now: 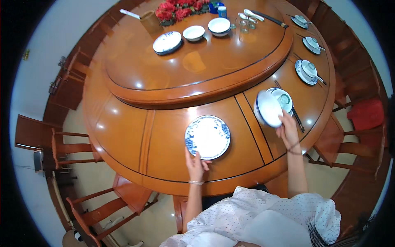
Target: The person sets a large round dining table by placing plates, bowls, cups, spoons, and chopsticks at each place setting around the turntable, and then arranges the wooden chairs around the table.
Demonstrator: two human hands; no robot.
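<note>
My left hand (195, 168) grips the near-left rim of a round white plate (208, 137) with blue floral decoration, its thumb over the edge. Whether the plate rests on the table or is slightly raised, I cannot tell. In my right hand (289, 129) is a white bowl (269, 108), tilted and a little blurred, pinched at its lower right rim. Behind that bowl, and partly hidden by it, is a place setting with a small glass cup (284, 99) in a bowl and black chopsticks (298, 119) beside it.
On the raised wooden turntable (197, 77) stand stacked plates (167, 42), bowls (193, 33), glasses (244, 26), white spoons (253, 14), a wooden holder (151, 21) and red flowers (182, 10). More place settings (307, 71) line the right side. Wooden chairs (132, 193) surround the table.
</note>
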